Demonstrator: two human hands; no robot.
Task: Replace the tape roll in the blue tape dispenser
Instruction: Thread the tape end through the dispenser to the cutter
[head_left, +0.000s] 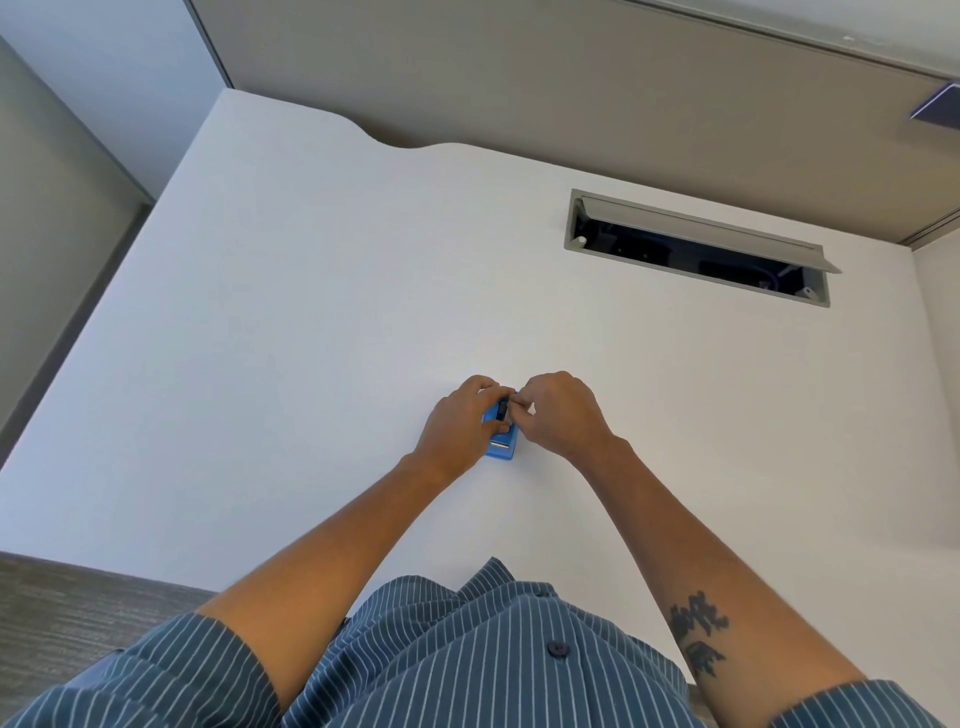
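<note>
A small blue tape dispenser (503, 448) rests on the white desk (311, 312), its metal cutter end pointing toward me. My left hand (462, 423) wraps around its left side and holds it. My right hand (561, 413) comes in from the right, fingertips pinched at a small black part (502, 409) on top of the dispenser. Both hands cover most of the dispenser, so the tape roll itself is hidden.
An open grey cable hatch (696, 249) is cut into the desk at the back right, with dark wiring inside. A grey partition wall (519, 78) borders the far edge. Carpet (62, 613) shows past the near left corner.
</note>
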